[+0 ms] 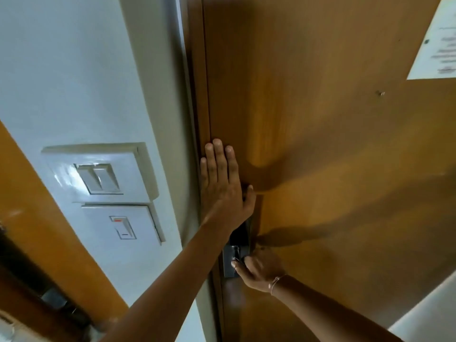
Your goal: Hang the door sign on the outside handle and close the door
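Observation:
The brown wooden door fills the right of the view and lies flush against its frame. My left hand is pressed flat on the door near its edge, fingers spread and pointing up. Below it, my right hand is closed around the inside door handle, which is mostly hidden under it, on the metal lock plate. No door sign is in view.
Two white switch plates sit on the white wall left of the frame. A white paper notice is pinned to the door's upper right. A dark wooden piece of furniture stands at lower left.

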